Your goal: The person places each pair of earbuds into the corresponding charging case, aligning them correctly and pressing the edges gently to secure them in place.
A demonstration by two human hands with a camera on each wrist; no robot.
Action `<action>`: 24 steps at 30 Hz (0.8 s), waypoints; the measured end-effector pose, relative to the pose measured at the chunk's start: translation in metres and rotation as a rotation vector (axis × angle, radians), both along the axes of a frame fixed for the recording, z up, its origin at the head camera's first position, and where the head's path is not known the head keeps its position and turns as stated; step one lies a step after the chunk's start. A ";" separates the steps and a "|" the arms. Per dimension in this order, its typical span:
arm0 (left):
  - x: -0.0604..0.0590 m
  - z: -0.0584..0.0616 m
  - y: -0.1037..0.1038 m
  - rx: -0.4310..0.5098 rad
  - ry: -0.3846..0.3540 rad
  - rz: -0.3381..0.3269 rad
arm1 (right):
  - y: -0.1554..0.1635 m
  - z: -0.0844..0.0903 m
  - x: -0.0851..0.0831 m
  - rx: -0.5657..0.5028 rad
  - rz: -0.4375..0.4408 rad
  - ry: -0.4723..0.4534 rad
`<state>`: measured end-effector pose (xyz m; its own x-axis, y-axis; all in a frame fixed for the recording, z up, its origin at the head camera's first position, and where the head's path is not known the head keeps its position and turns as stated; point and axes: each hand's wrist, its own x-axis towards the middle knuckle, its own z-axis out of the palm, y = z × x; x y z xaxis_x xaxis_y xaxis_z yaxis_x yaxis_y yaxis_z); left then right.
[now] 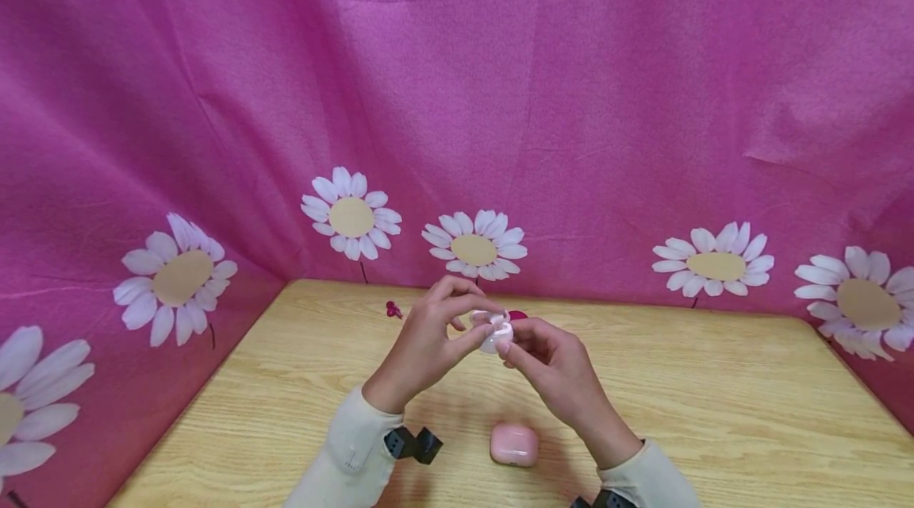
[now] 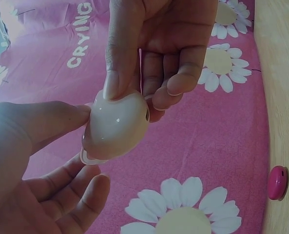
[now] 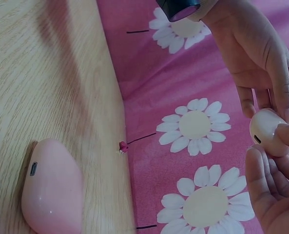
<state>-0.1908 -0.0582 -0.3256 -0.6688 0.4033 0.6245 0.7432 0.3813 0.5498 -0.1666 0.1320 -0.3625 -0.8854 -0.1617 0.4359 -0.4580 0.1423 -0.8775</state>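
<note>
Both hands hold a small white, rounded earbud case [image 1: 495,333] in the air above the wooden table [image 1: 714,413]. My left hand [image 1: 471,324] pinches it from the left between thumb and fingers. My right hand [image 1: 510,344] grips it from the right, thumb on top. In the left wrist view the glossy case [image 2: 120,126] shows a small port and a pale rim at its lower edge, with the left hand [image 2: 88,146] below and the right hand [image 2: 139,92] above. The right wrist view shows the case [image 3: 267,130] at the far right.
A pink earbud case [image 1: 513,444] lies on the table near me, also in the right wrist view [image 3: 51,190]. A round magenta object [image 2: 277,183] sits behind the hands. A tiny dark pink piece [image 1: 391,308] lies near the back edge. Pink daisy cloth [image 1: 500,95] walls the table.
</note>
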 end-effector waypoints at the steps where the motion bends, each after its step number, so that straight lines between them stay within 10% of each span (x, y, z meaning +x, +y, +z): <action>1: 0.000 0.000 0.000 -0.001 -0.002 -0.001 | 0.000 0.000 0.000 -0.002 0.001 0.002; 24: 0.001 0.001 0.000 -0.013 -0.021 -0.009 | 0.000 0.001 0.001 -0.008 0.002 0.008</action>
